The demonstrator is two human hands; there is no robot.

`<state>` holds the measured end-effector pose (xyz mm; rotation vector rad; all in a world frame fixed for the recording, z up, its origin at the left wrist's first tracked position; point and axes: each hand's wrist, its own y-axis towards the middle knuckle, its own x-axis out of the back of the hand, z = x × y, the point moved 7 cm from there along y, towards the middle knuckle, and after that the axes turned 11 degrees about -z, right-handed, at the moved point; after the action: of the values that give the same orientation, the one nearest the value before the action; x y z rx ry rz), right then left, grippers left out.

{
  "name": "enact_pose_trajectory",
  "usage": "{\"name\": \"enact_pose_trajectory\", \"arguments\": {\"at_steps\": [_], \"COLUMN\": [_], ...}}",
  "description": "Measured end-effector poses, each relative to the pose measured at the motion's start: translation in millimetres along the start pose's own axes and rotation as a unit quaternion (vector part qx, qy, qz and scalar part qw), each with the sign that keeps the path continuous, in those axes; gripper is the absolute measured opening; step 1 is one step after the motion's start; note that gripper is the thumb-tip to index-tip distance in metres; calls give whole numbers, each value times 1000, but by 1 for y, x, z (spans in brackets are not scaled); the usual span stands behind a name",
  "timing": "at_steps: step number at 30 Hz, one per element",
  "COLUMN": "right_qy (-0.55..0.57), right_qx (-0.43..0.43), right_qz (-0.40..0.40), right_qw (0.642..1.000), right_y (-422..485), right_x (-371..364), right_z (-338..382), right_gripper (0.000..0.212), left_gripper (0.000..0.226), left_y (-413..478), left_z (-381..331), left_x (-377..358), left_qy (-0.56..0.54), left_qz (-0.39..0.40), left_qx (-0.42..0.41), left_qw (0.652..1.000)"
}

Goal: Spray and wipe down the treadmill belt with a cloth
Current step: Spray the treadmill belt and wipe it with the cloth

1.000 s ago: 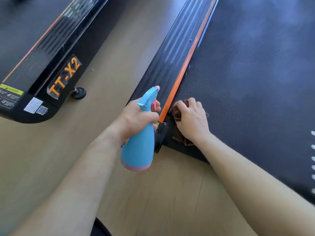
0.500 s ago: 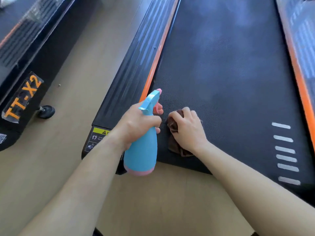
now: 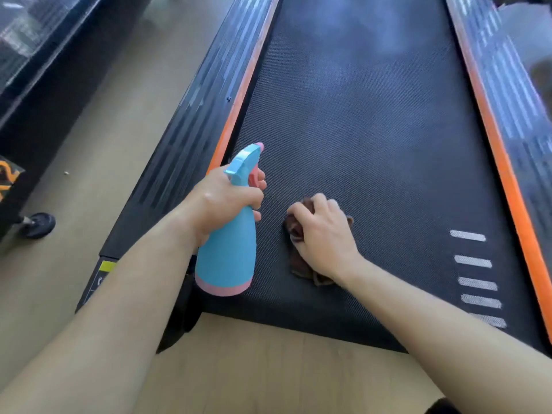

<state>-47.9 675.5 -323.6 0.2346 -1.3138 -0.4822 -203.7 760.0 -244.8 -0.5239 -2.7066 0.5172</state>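
Black and bumpy, the treadmill belt (image 3: pixel 373 130) fills most of the view and runs away from the person. Light brown wood floor (image 3: pixel 268 369) lies under the near end of the belt and along its left side. A dark left side rail (image 3: pixel 203 94) with an orange strip (image 3: pixel 240 94) runs along the belt's left edge, and a right side rail (image 3: pixel 513 94) does the same on the right. Another black machine (image 3: pixel 35 70) stands on the far left, well apart from the belt.

The spray bottle (image 3: pixel 227 255) is blue with a pink bottom and a pink trigger. It is up in the air over the near left corner of the belt, with its nozzle pointing up the belt. The left hand (image 3: pixel 221 201) grips the bottle's neck, fingers wrapped tight around it. The right hand (image 3: pixel 322 231) is on the belt just beside the bottle, palm down. Its fingers are curled and clamped on the brown cloth (image 3: pixel 301 265), which is bunched up under the hand and touches the belt close to its near end. Five short white marks (image 3: pixel 475 261) sit in a row near the belt's right edge. A small black wheel (image 3: pixel 38 225) stands on the floor under the other machine
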Motion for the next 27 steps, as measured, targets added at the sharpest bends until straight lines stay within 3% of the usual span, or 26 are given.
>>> {"name": "enact_pose_trajectory", "arguments": {"at_steps": [2, 4, 8, 11, 13, 17, 23, 27], "right_qy": [28, 16, -25, -51, -26, 27, -9, -7], "right_qx": [71, 80, -47, -111, -60, 86, -53, -62], "right_qz": [46, 35, 13, -3, -24, 21, 5, -1], "right_qw": [996, 996, 998, 993, 998, 996, 999, 998], "right_y": [-10, 18, 103, 115, 87, 57, 167, 142], "right_x": [-4, -13, -48, -54, -46, -50, -96, -83], "right_z": [9, 2, -7, 2, 25, 57, 50, 65], "right_gripper": [39, 39, 36, 34, 35, 38, 32, 33], "left_gripper": [46, 47, 49, 42, 41, 36, 33, 32], "left_y": [-3, -7, -15, -14, -16, -14, -4, -6], "left_z": [-2, -1, 11, 8, 5, 11, 26, 26], "left_x": [13, 27, 46, 49, 53, 75, 91, 93], "left_qy": [-7, -14, -44, -82, -93, -101, -120, -113], "left_qz": [-17, -35, -45, -25, -17, -42, -71, -68], "left_qx": [-2, -8, 2, 6, 7, 30, 65, 56], "left_qw": [1000, 999, 998, 996, 995, 994, 988, 990]}}
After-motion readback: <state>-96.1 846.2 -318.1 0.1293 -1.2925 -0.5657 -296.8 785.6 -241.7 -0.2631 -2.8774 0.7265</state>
